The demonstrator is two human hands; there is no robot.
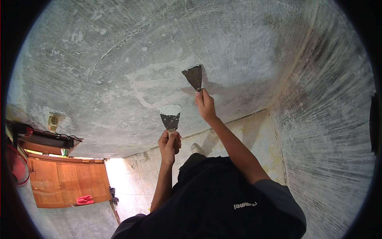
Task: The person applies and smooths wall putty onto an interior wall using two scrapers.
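My left hand (170, 145) is closed round the handle of a putty knife (171, 121), held blade up, with white filler along the blade's wide edge. Higher and to the right, my right hand (205, 104) grips a second putty knife (193, 76). Its dark blade fans out toward the grey wall (238, 59), with a thin line of white filler on the edge. The blade's edge looks to be at the wall, though I cannot tell how firmly it touches. Beside it to the left spreads a pale, irregular patch of filler (147, 81).
A second streaked grey wall (326, 131) meets this one at a corner on the right. At the lower left are a wooden door panel (69, 181) with a pink cloth (84, 200), a wall socket (53, 122) and a red fan (18, 165). Pale tiles (143, 171) cover the floor.
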